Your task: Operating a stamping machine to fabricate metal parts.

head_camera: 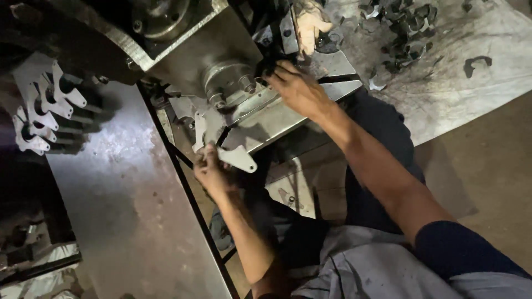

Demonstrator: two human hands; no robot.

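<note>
My left hand (210, 171) grips a flat, pale metal plate (235, 158) with a curved cut-out, held at the front edge of a press machine's bed (277, 119). My right hand (296, 88) reaches onto the bed beside a round steel die (227, 80), its fingers curled around a dark part that I cannot make out. Both forearms stretch out from my lap.
Stacks of the same cut plates (41, 105) lie at the far left on a long steel bench (127, 194). Dark metal offcuts (404, 27) are scattered on a grey sheet (471, 94) on the floor. A pale rag (310, 25) hangs by the machine.
</note>
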